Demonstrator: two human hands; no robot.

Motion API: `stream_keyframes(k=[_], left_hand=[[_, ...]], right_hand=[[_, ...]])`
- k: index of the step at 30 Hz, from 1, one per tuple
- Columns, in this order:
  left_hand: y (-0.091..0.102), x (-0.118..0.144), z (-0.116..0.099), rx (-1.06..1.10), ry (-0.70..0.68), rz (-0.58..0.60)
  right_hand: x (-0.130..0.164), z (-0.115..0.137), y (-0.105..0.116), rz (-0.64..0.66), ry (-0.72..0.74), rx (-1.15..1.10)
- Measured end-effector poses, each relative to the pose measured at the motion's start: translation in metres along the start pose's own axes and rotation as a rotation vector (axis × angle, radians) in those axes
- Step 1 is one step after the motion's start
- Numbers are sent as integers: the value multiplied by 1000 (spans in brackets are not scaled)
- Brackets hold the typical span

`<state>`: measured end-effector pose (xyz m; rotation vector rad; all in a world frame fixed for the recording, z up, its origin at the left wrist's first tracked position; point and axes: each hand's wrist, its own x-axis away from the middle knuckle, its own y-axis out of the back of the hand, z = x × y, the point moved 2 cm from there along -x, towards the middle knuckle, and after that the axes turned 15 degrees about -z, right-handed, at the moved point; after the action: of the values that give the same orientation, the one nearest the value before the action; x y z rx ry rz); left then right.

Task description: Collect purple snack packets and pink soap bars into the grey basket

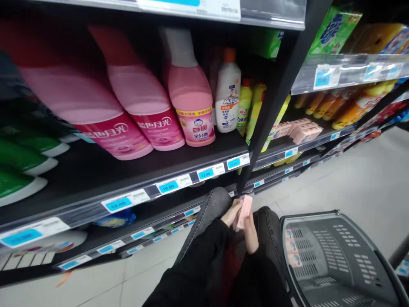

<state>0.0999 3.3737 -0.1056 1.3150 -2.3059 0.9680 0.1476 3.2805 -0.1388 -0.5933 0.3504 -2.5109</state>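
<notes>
Low in front of my knees, both hands hold a small pale pink pack (245, 209), which looks like boxed bar soap in clear wrap. My left hand (232, 213) closes on its left side, where the film shows. On the right edge sit the fingers and thumb of my right hand (251, 232). Similar pink packs (305, 130) lie stacked on the shelf ahead to the right. More pink packs (292, 247) stand against the inner left wall of the grey shopping basket (338, 251) beside my right leg.
Large pink detergent bottles (156, 123) and a white cleaner bottle (228, 96) line the shelf at left, above a strip of price tags (168, 186). A black shelf post (271, 94) divides the racks. Tiled floor (319, 192) runs along the right.
</notes>
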Motion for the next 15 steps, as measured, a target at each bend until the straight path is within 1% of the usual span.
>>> stream_keyframes(k=[2, 5, 10, 15], left_hand=[[0, 5, -2, -19, -62, -44], [-2, 13, -10, -73, -84, -34], [-3, 18, -18, -131, -124, -44], [0, 19, -17, -174, -77, -28]], right_hand=[[4, -6, 1, 47, -58, -77], [6, -4, 4, 112, -119, -163], [3, 1, 5, 122, -165, -225], [-3, 1, 6, 120, -215, -240]])
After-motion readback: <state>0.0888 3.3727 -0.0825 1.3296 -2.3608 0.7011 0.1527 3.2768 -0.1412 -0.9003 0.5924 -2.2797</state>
